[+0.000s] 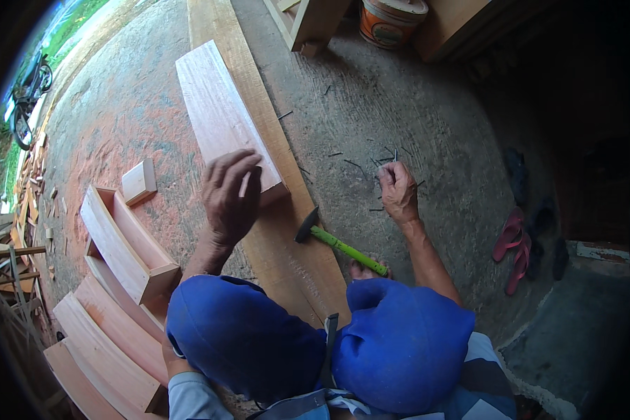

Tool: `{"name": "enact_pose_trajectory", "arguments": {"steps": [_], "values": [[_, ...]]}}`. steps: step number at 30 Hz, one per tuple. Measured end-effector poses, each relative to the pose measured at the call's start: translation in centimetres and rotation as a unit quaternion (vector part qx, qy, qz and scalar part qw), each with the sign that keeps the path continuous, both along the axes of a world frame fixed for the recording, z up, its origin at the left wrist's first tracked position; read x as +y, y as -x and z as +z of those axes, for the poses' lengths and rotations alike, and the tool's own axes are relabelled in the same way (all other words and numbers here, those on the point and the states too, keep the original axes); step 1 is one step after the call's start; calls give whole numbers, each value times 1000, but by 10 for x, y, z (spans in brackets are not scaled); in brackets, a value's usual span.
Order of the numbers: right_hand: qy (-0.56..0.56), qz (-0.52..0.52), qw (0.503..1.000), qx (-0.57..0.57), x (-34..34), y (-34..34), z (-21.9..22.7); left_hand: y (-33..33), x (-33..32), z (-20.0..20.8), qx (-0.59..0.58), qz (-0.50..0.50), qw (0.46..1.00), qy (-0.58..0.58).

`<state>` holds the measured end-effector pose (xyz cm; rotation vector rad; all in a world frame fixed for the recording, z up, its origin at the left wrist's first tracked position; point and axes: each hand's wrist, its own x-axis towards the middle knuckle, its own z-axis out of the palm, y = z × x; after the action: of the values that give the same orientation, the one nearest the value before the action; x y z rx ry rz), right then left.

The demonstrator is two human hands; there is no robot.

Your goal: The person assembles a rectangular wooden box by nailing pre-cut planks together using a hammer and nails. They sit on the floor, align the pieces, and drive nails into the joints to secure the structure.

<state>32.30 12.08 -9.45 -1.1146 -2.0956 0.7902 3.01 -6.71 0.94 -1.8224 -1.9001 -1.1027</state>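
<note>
On concrete (427, 105) — pale wooden piece (220, 105) atop plank (276, 269), green-handled hammer (339, 245) near.
Left hand (232, 196) loosely open over the piece — right hand (400, 192) pinching a nail (396, 155).

The person wears plain blue trousers (406, 343), smooth and rounded over the knees, and a shirt (486, 374) in navy, pale blue and white. Its short left sleeve (196, 399) leaves forearm (208, 257) and left hand (227, 199) bare. A narrow dark strap (330, 346) shows in front.
</note>
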Motion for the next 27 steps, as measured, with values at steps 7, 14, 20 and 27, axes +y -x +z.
{"name": "enact_pose_trajectory", "arguments": {"steps": [7, 14, 20, 27], "values": [[81, 190, 977, 55, -80, 60, 93, -28, 4, 1, 54, -203, 969, 131], [197, 236, 950, 61, -95, 87, 107, -11, -13, 15, 14, -111, 986, 125], [22, 311, 929, -200, -105, 22, 26, 9, -18, 9, -393, -43, 909, 130], [243, 272, 901, -236, -118, -13, 12, 3, -7, -13, -440, -94, 886, 114]]}}
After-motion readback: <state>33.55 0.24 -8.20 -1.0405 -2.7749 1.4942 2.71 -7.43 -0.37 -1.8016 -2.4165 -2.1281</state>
